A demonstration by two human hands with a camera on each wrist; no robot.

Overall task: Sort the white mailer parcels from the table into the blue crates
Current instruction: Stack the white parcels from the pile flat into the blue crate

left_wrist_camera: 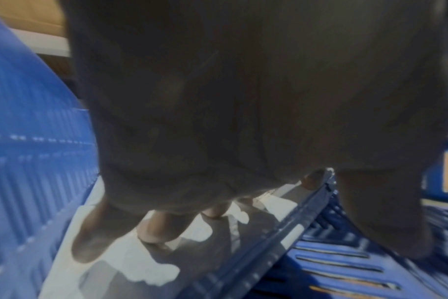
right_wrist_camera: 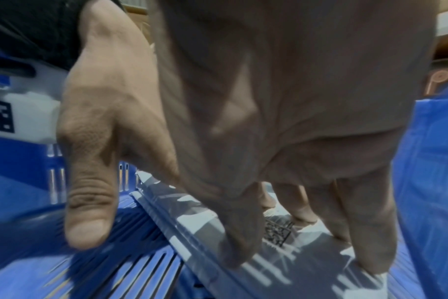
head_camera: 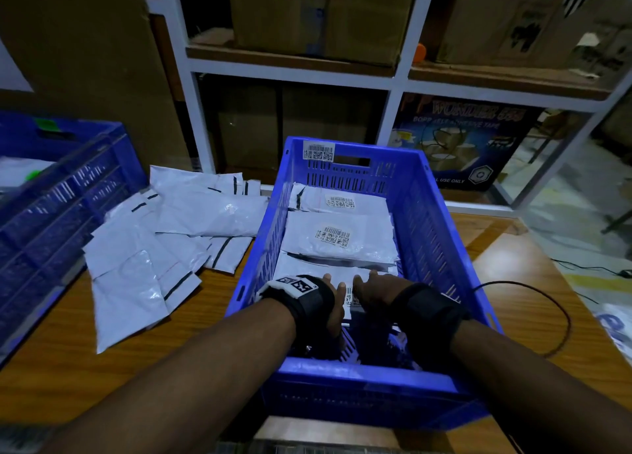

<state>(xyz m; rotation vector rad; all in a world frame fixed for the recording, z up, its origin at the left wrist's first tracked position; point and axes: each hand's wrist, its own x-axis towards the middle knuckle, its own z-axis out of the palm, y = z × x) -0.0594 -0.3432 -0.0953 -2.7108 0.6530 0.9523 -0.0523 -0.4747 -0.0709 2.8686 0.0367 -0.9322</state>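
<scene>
A blue crate (head_camera: 359,371) stands on the wooden table (head_camera: 68,368) in front of me with white mailer parcels laid in a row inside. Both my hands are down in its near end. My left hand (head_camera: 333,299) and right hand (head_camera: 371,287) rest side by side on the nearest mailer (head_camera: 307,269), fingers extended onto its top. In the left wrist view the fingers (left_wrist_camera: 161,222) touch the mailer (left_wrist_camera: 131,263), thumb off its edge. In the right wrist view the fingers (right_wrist_camera: 307,202) lie on the mailer (right_wrist_camera: 307,263), thumb clear over the slotted floor. Two labelled mailers (head_camera: 338,238) lie farther back.
A loose pile of white mailers (head_camera: 164,234) lies on the table left of the crate. A second blue crate (head_camera: 58,193) stands at the far left. A black cable (head_camera: 547,303) loops on the table at right. White shelving with cardboard boxes (head_camera: 307,15) stands behind.
</scene>
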